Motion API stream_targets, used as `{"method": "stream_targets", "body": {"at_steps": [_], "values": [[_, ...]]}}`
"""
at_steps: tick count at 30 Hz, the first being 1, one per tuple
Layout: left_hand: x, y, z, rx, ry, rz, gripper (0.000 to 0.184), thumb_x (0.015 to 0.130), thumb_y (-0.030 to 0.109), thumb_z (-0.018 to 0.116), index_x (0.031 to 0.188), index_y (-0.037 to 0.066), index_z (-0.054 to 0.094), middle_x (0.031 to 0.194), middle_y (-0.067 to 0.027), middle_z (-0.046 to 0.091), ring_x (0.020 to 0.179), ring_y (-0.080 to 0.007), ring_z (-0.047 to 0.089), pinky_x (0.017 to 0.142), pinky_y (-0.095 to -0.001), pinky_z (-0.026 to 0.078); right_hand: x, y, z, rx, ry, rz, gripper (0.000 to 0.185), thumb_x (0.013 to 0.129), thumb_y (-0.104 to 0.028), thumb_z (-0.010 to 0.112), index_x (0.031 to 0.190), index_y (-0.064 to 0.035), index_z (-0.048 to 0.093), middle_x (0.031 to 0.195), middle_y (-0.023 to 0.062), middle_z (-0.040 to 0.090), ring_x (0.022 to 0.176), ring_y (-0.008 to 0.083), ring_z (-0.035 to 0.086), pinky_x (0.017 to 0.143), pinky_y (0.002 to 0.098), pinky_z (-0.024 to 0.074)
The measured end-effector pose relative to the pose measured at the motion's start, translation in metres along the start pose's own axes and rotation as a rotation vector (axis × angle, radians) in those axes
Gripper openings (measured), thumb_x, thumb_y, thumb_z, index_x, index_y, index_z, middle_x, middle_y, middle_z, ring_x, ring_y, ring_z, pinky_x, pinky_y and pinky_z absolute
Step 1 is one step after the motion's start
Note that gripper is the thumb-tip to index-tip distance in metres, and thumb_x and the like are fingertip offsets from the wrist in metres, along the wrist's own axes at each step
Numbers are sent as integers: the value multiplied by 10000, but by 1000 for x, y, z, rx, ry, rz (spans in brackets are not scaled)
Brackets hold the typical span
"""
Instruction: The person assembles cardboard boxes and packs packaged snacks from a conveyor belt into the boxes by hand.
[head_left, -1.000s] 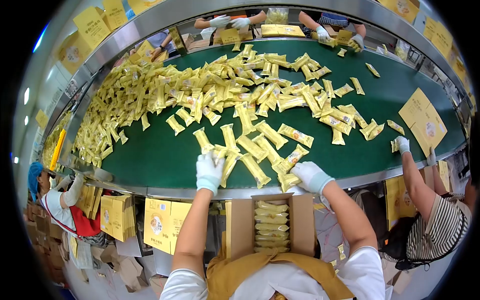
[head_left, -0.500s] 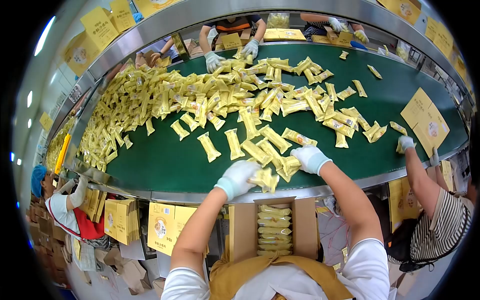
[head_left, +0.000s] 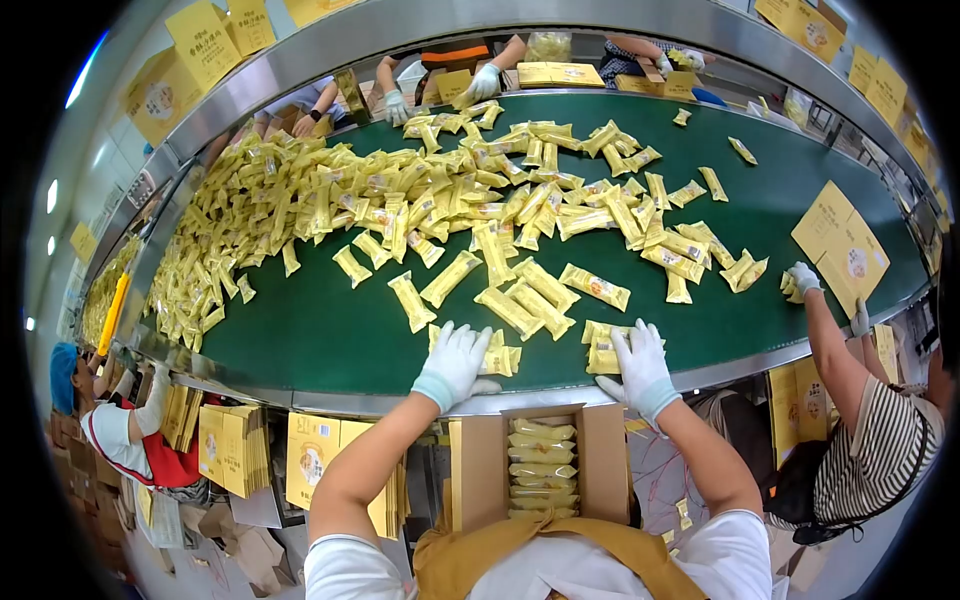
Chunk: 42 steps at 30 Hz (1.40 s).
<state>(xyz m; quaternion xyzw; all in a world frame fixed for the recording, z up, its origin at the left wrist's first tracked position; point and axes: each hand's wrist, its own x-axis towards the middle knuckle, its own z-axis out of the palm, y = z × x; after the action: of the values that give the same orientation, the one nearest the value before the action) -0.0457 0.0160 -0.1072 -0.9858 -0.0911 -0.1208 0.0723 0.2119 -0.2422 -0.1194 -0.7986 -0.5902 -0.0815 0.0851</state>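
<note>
touching crinkly pillow-shaped packets (head_left: 506,361), white-gloved left grip (head_left: 456,362) and right grip (head_left: 645,368), clasped or loose unclear

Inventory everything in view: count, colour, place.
belt: one, green, across the middle
open box: one, brown, bottom centre
wrapped packets: too many to count, yellow, on the belt and in the open box
printed cartons: many, yellow, around the belt
bar: one, yellow, far left
cardboard: several pieces, brown, floor at left
co-workers: at least five, varied clothing, left, right and across the belt
left hand: one, white-gloved, against packets, near edge
right hand: one, white-gloved, against packets, near edge
</note>
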Motion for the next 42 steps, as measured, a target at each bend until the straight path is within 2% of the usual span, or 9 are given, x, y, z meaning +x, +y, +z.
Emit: {"method": "stream_targets", "body": {"at_steps": [3, 7, 10, 17, 21, 26, 29, 37, 42], "values": [[0, 2, -5, -20, -164, -6, 993, 745, 643, 731, 1428, -21, 451, 1161, -186, 581, 1184, -344, 531, 1060, -444, 399, -2, 6, 5, 61, 24, 6, 1000, 717, -502, 804, 1428, 72, 397, 1195, 231, 585, 1207, 412, 501, 1070, 484, 374], [32, -2, -40, -133, -562, -66, 1056, 719, 731, 693, 1412, -33, 469, 1288, -208, 554, 1289, -378, 476, 1094, -461, 369, 46, 10, -28, -63, -539, 132, 1169, 562, -644, 838, 1412, 56, 445, 1176, 204, 636, 1151, 353, 554, 1002, 444, 429], [10, 3, -14, -25, -190, 24, 1036, 728, 726, 693, 1372, -57, 484, 1383, -235, 502, 1334, -394, 439, 1165, -475, 298, 88, 12, -42, 66, -667, 139, 1115, 569, -703, 797, 1347, 45, 517, 1167, 218, 645, 1137, 371, 571, 997, 432, 449], [-1, 1, -1, -102, -460, 44, 1019, 727, 619, 775, 1416, -41, 417, 1279, -182, 571, 1176, -330, 559, 1085, -424, 399, 168, 30, -11, 369, -374, 294, 1048, 599, -695, 807, 1234, 106, 577, 1291, 280, 580, 1240, 374, 552, 1058, 387, 455], [26, -41, -15, -744, -230, -496, 882, 685, 476, 868, 1345, 11, 513, 1169, -166, 659, 1056, -317, 659, 937, -371, 525, 156, 21, 2, 316, -472, 363, 1058, 581, -761, 753, 1265, 30, 593, 1250, 259, 634, 1182, 399, 570, 1048, 405, 459], [87, -86, -3, -1348, 87, -630, 506, 829, 336, 796, 1206, 37, 639, 1026, -93, 733, 874, -199, 695, 818, -345, 559, 115, 17, 0, 84, -439, 90, 1023, 561, -816, 715, 1174, 0, 642, 1123, 201, 668, 1077, 391, 592, 991, 428, 454], [124, -121, 46, -628, -379, -643, 692, 673, 709, 702, 923, 69, 784, 969, -165, 754, 791, -308, 721, 798, -420, 571, 94, 22, 1, 382, -371, 133, 922, 542, -538, 903, 1184, 48, 595, 1215, 257, 518, 1130, 419, 519, 1007, 444, 460], [87, -86, 8, -402, -470, -706, 974, 596, 668, 796, 1271, 7, 558, 1247, -182, 579, 1179, -346, 556, 1026, -452, 420, 51, 25, 17, 278, -263, 129, 901, 507, -382, 908, 1205, 5, 493, 1214, 223, 508, 1114, 411, 516, 968, 486, 449], [19, -75, -3, -293, -320, -909, 977, 621, 634, 802, 1333, 33, 508, 1193, -155, 556, 1152, -322, 547, 976, -481, 398, 43, 15, 7, 170, -213, 251, 805, 520, -356, 899, 1130, -24, 493, 1174, 203, 500, 1095, 400, 521, 952, 476, 455]]}}
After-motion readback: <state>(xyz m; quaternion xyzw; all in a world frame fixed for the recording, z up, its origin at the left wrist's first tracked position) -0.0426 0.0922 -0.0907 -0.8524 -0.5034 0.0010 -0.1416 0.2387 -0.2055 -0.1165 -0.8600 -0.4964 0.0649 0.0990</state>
